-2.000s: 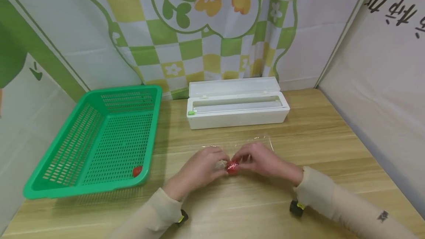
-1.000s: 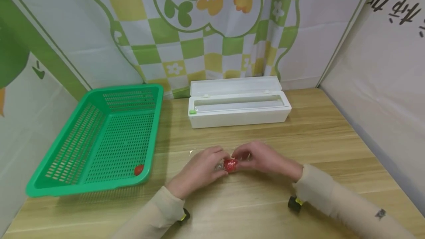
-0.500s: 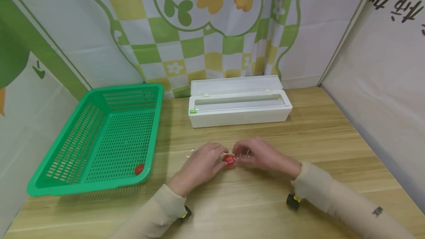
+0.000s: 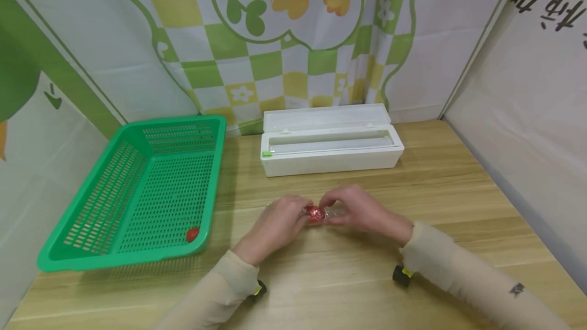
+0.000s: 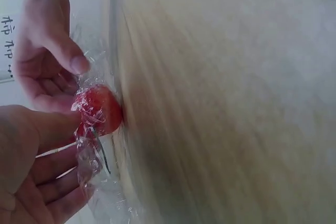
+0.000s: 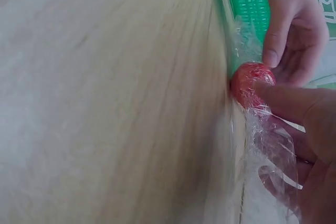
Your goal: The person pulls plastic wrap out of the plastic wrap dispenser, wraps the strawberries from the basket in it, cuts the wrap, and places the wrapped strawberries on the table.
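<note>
A small red tomato (image 4: 315,214), rolled in clear plastic wrap (image 6: 273,145), lies on the table between both hands. The wrap is bunched into loose tails at its two sides. My left hand (image 4: 279,225) pinches the wrap at the tomato's left side, thumb right against the fruit in the left wrist view, where a thin green stem-like strand shows under the film. At the other side my right hand (image 4: 362,213) pinches the crumpled wrap, its thumb overlapping the tomato in the right wrist view. Some of the film is hidden behind the fingers.
A green plastic basket (image 4: 211,187) stands at the left with another red tomato (image 4: 192,234) in its near right corner. Behind the hands sits a white wrap dispenser box (image 4: 332,164) with its lid raised. A patterned curtain (image 4: 293,65) hangs at the table's back.
The wrap, earlier spread behind the hands, is now gathered into tails at the tomato's sides. The tomato has rolled slightly away from the person, and both hands have moved with it.
</note>
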`<state>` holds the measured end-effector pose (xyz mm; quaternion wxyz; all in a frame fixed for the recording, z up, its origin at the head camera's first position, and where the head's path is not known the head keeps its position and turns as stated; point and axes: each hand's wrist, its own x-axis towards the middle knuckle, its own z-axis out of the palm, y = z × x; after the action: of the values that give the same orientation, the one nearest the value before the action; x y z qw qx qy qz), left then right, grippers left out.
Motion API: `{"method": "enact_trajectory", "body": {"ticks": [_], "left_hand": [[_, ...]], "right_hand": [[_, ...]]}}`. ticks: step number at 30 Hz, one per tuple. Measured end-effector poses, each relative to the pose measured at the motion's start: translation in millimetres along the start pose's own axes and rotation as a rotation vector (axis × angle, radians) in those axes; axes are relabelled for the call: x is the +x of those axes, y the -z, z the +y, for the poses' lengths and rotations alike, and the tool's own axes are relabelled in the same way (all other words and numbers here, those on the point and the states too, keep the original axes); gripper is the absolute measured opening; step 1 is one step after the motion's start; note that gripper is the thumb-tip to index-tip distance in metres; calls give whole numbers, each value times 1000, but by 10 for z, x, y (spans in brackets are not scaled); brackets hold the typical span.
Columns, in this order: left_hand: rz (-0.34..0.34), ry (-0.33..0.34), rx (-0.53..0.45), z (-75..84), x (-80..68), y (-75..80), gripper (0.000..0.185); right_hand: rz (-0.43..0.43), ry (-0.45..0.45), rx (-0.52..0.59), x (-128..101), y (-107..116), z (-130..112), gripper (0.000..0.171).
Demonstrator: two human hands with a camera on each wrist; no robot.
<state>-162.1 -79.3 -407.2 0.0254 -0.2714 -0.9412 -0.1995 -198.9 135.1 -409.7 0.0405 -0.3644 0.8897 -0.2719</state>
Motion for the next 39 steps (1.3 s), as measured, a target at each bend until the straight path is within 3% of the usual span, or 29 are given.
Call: {"method": "enact_trajectory", "body": {"ticks": [6, 10, 24, 30, 35, 39], "left_hand": [[54, -50, 10, 11, 23, -13, 14], [54, -61, 3, 18, 35, -22, 19], [35, 15, -74, -35, 99, -60, 20], [25, 66, -107, -48, 80, -41, 37], [37, 69, -36, -49, 33, 67, 36], [134, -6, 50, -33, -11, 196, 29]], "right_hand": [[10, -23, -9, 12, -30, 8, 26], [21, -41, -15, 12, -37, 14, 29], [34, -24, -120, 79, -129, -47, 45], [47, -8, -222, 98, -197, -62, 47], [49, 0, -255, 80, -193, -86, 44], [93, 13, -188, 54, -98, -160, 37]]}}
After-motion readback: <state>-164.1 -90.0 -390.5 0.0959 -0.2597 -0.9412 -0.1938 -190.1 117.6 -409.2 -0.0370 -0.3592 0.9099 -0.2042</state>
